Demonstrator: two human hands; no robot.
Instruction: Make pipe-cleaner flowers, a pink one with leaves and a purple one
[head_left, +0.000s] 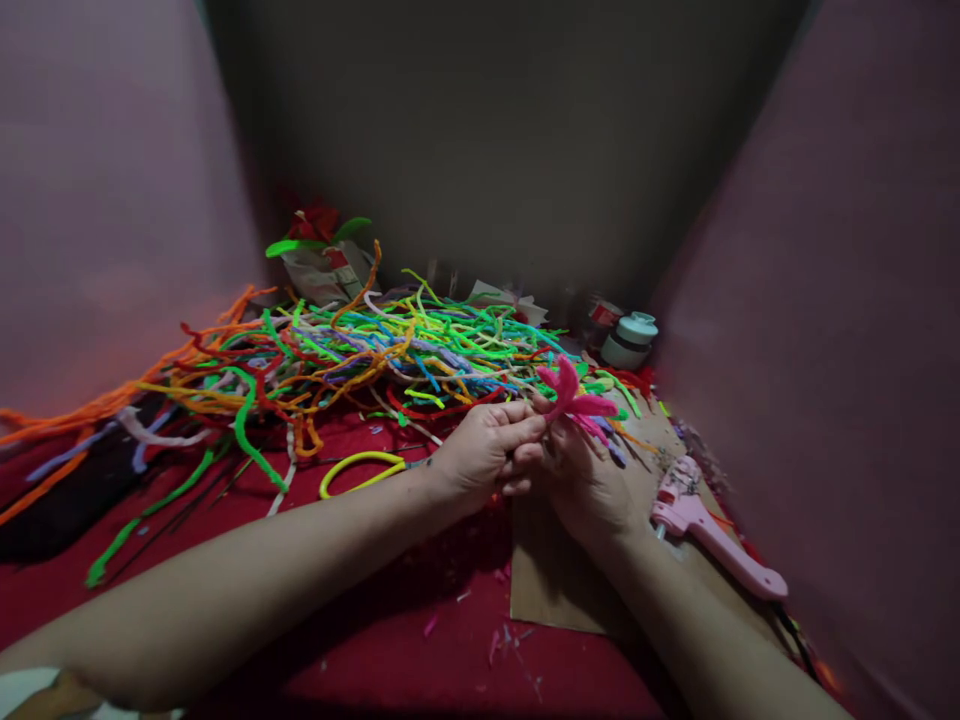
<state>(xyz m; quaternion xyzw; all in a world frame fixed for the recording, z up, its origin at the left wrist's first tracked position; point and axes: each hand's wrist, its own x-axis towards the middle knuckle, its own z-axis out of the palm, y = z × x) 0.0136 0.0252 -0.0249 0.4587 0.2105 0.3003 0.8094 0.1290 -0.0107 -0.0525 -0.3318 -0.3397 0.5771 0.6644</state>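
Observation:
A pink fuzzy flower with several petals is held up between my two hands, over the edge of a cardboard sheet. My left hand has its thumb and fingers pinched at the flower's base. Close against it, my right hand also grips the base, its fingers partly hidden behind the petals and the left fingers. The two hands touch or nearly touch.
A large tangle of coloured pipe cleaners spreads behind the hands. Yellow-handled scissors lie left on the red cloth. At right, a pink glue gun rests on the cardboard. A lidded jar stands behind.

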